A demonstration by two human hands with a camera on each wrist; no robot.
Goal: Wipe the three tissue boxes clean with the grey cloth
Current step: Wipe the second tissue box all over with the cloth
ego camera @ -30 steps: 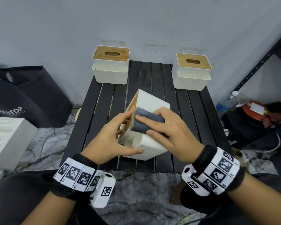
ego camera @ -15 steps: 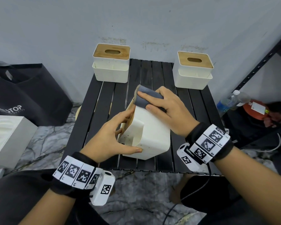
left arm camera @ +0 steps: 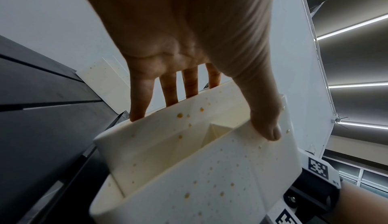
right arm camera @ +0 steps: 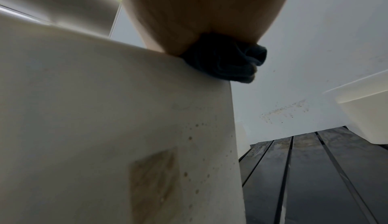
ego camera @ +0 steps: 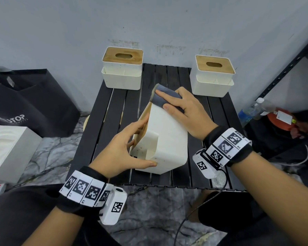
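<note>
A white tissue box (ego camera: 169, 139) lies tipped on its side at the middle of the black slatted table (ego camera: 110, 107), its wooden lid facing left. My left hand (ego camera: 130, 146) grips its near end, thumb on the stained white face (left arm camera: 189, 169) and fingers on the lid side. My right hand (ego camera: 183, 107) presses the folded grey cloth (ego camera: 163, 97) flat onto the box's far upper end; in the right wrist view the cloth (right arm camera: 226, 58) bunches under the palm. Two more white boxes with wooden lids stand upright at the back left (ego camera: 122, 71) and back right (ego camera: 212, 77).
A black bag (ego camera: 25, 103) and a white carton (ego camera: 5, 148) sit on the floor to the left. To the right, a black metal shelf (ego camera: 292, 68) stands over a plastic bottle (ego camera: 252, 109) and an orange item (ego camera: 281, 119). A wall runs close behind the table.
My right hand has slid the cloth from the box's near part up to its far end. The left hand has kept its hold on the box.
</note>
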